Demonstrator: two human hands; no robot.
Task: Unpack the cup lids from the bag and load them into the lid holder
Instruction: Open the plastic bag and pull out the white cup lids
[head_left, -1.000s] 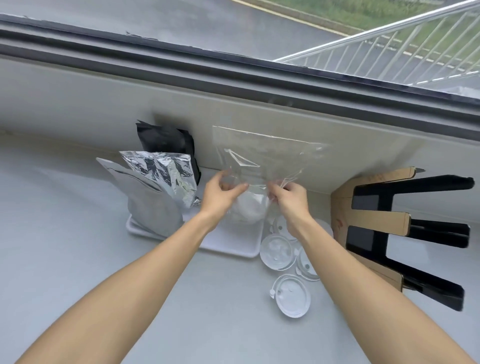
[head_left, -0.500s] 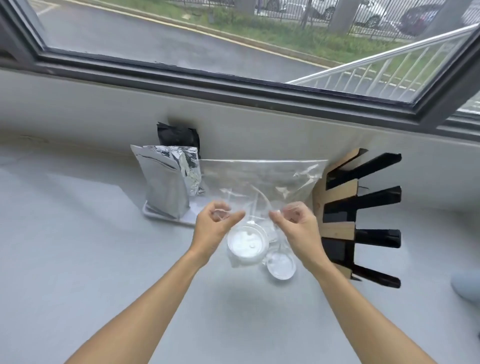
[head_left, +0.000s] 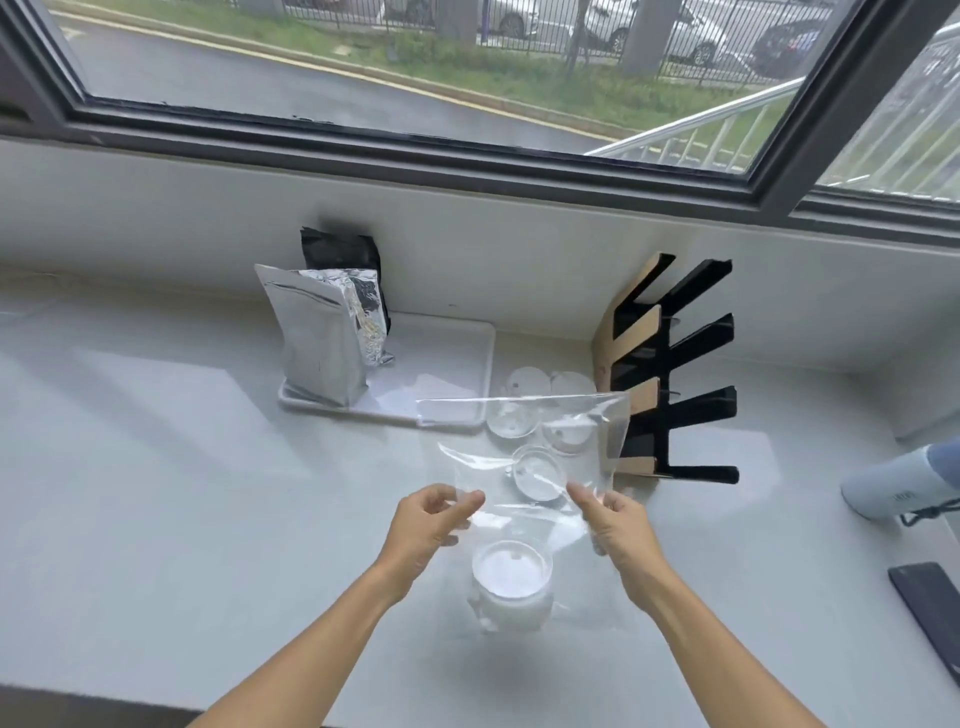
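Pouches (head_left: 322, 338) on tray (head_left: 457, 374); loose lids (head_left: 530, 384) between tray and holder (head_left: 670, 374).

Clear bag (head_left: 524, 447) held upended above counter; lid stack (head_left: 511, 590) hung inside. Loose lids (head_left: 527, 384) laid beside slotted holder (head_left: 670, 374).

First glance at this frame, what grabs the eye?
The clear plastic bag, held up mid-frame by the left hand and right hand, with a stack of white lids sagging in its lower end. Next, the black and wood lid holder against the wall at right, with loose lids on the counter beside it.
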